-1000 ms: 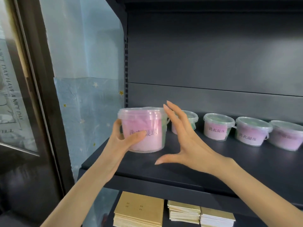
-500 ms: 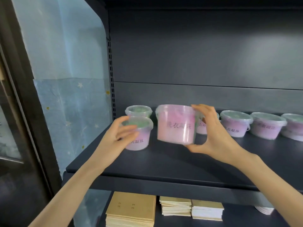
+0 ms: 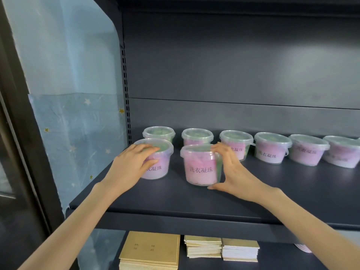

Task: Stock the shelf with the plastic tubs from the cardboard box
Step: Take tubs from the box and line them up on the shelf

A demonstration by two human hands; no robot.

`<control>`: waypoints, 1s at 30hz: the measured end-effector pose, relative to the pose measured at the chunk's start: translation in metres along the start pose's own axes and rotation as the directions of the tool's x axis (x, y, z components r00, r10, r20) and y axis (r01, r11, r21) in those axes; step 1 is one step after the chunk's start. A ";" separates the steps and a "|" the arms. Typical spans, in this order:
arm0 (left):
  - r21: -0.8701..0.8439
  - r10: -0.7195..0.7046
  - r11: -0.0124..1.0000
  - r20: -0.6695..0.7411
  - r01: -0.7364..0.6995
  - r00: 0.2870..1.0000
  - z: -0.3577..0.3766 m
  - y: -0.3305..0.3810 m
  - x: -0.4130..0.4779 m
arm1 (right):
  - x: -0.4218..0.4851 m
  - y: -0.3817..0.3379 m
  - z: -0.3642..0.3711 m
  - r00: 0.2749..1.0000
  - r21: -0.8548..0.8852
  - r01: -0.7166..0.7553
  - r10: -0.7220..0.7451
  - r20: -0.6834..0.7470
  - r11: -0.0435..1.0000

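Two clear plastic tubs with pink contents stand in a front row on the dark shelf (image 3: 175,199). My left hand (image 3: 130,166) rests on the front left tub (image 3: 159,164), fingers over its lid and thumb on its side. My right hand (image 3: 231,172) grips the right side of the front middle tub (image 3: 198,166), which stands on the shelf. Behind them a back row of several identical tubs (image 3: 271,148) runs along the shelf's rear to the right edge. The cardboard box is out of view.
A perforated shelf upright (image 3: 126,90) and a pale blue star-patterned sheet (image 3: 78,133) bound the left side. On the lower shelf lie stacks of tan and white flat packs (image 3: 152,250). The shelf's front right part is bare.
My right hand has taken the pink tub from my left hand and set it down on the shelf to the right of the front left tub. My left hand has moved onto the front left tub.
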State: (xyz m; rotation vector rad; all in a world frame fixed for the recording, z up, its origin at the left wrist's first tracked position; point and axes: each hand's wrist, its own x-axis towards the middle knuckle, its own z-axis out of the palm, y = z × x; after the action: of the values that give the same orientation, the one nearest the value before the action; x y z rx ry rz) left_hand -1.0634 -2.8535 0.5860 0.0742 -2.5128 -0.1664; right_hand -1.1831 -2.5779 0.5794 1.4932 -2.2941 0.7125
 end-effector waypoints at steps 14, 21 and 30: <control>-0.187 -0.056 0.981 -0.042 0.047 0.998 -0.004 -0.031 -0.005 | 0.052 -0.003 0.030 0.992 0.182 -0.108 0.119 -0.051 0.977; -0.204 -0.027 0.979 -0.005 0.025 1.000 -0.007 -0.033 -0.004 | 0.057 -0.014 0.028 0.982 0.151 -0.189 0.188 0.020 0.970; -0.135 0.014 0.991 -0.015 -0.016 1.000 -0.018 -0.032 -0.016 | -0.015 -0.022 -0.017 0.921 -0.232 -0.372 0.388 0.023 0.899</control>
State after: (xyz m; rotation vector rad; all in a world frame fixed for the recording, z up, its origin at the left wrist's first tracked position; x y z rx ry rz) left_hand -1.0392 -2.8859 0.5871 0.0015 -2.4803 -0.3284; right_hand -1.1571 -2.5647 0.5914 0.9925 -2.6527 0.4780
